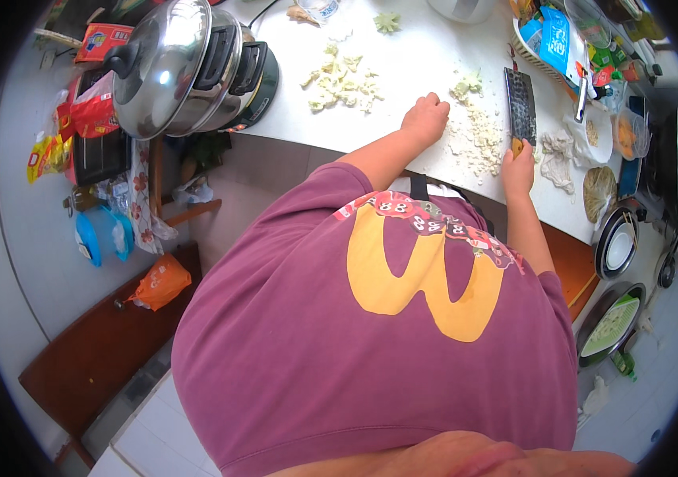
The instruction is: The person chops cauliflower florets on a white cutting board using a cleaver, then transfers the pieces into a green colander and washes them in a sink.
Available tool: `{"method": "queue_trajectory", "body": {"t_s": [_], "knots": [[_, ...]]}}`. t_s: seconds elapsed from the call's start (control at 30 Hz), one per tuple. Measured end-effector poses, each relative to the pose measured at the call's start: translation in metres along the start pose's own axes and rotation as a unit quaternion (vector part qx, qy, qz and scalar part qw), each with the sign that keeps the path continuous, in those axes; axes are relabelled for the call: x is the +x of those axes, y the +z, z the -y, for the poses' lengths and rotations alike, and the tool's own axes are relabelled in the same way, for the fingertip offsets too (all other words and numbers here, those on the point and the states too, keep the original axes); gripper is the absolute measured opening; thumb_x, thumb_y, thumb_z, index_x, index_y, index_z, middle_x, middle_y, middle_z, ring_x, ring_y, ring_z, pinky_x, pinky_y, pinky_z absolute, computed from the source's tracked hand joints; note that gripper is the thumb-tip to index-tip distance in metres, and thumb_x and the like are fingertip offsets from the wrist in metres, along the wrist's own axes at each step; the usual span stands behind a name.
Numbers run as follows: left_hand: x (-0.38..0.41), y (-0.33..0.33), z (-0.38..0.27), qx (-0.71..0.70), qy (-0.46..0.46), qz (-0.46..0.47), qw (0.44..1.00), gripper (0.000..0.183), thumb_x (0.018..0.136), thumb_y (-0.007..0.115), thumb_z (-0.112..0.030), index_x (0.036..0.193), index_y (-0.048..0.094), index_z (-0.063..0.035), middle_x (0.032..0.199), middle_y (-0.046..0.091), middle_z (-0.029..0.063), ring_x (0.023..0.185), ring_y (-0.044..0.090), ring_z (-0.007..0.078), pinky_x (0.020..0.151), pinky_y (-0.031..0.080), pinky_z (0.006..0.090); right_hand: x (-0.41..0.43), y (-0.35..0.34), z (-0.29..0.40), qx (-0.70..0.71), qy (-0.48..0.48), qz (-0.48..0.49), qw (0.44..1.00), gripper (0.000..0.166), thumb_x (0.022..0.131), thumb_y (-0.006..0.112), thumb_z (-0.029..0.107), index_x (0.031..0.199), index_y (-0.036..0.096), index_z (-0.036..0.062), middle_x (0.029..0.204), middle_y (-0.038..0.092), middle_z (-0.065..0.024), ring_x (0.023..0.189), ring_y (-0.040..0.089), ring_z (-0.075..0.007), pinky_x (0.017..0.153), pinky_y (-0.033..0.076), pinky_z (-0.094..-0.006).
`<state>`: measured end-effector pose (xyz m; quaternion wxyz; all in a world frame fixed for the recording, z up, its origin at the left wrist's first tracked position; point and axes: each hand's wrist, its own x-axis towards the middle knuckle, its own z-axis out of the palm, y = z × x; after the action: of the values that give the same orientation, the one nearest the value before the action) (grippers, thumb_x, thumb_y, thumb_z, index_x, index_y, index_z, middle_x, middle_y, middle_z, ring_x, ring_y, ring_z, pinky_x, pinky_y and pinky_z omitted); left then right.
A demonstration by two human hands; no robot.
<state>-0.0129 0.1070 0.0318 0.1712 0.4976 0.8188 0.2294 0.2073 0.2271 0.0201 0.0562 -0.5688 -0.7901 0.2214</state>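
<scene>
My right hand (518, 168) grips the wooden handle of a Chinese cleaver (521, 104), whose dark, speckled blade lies along the white tabletop (369, 134) and points away from me. To its left is a spread of finely chopped cauliflower (477, 140), with a larger cauliflower piece (467, 85) at its far end. My left hand (426, 119) is just left of the chopped bits, its fingers curled. Whether anything is inside those fingers is hidden. Farther left lies a loose pile of cauliflower florets (344, 80), and a lone greenish piece (387, 22) rests beyond it.
A lidded steel steamer pot (163, 71) on an electric base takes up the table's left end. Right of the cleaver are a crumpled white cloth (556, 161), a plastic tub of orange food (631, 136) and a basket (539, 59) of packets. Metal basins (613, 325) stand at far right.
</scene>
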Motion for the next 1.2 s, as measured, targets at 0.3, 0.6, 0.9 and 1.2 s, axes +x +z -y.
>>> {"method": "queue_trajectory", "body": {"t_s": [0.3,0.6,0.9,1.2], "knots": [[-0.005,-0.070,0.113,0.039,-0.056,-0.299,0.952,0.011,0.078,0.065,-0.010,0.088,0.060,-0.0100,0.097,0.057,0.0112,0.094,0.053,0.0308,0.086,0.043,0.0420,-0.002,-0.005,0.002,-0.038,0.034,-0.007,0.999,0.052,0.086,0.059,0.017,0.134,0.042,0.0071,0.116,0.055,-0.0223,0.111,0.052,-0.0389,0.092,0.044,-0.0458],[-0.027,-0.104,0.176,0.073,-0.165,-0.243,0.953,0.042,0.077,0.068,-0.022,0.117,0.062,-0.0146,0.123,0.051,0.0107,0.117,0.043,0.0326,0.099,0.036,0.0481,0.028,0.006,0.033,0.003,-0.181,-0.065,0.981,0.046,0.083,0.061,0.020,0.128,0.050,0.0113,0.118,0.053,-0.0172,0.109,0.052,-0.0347,0.088,0.046,-0.0445],[-0.054,-0.104,0.134,0.066,-0.091,-0.291,0.950,0.043,0.076,0.066,-0.011,0.118,0.059,-0.0066,0.121,0.052,0.0154,0.116,0.043,0.0340,0.100,0.036,0.0440,0.065,0.020,0.140,0.009,-0.153,0.113,0.982,0.029,0.087,0.055,0.022,0.112,0.058,0.0084,0.101,0.061,-0.0175,0.097,0.059,-0.0343,0.081,0.048,-0.0452],[-0.104,-0.093,0.116,0.078,-0.106,-0.218,0.967,0.037,0.078,0.066,-0.010,0.115,0.060,-0.0058,0.118,0.053,0.0151,0.114,0.047,0.0331,0.099,0.038,0.0427,0.026,0.056,0.226,0.297,-0.248,0.149,0.910,0.038,0.085,0.062,0.024,0.120,0.057,0.0090,0.095,0.068,-0.0143,0.090,0.064,-0.0328,0.081,0.050,-0.0399]]}}
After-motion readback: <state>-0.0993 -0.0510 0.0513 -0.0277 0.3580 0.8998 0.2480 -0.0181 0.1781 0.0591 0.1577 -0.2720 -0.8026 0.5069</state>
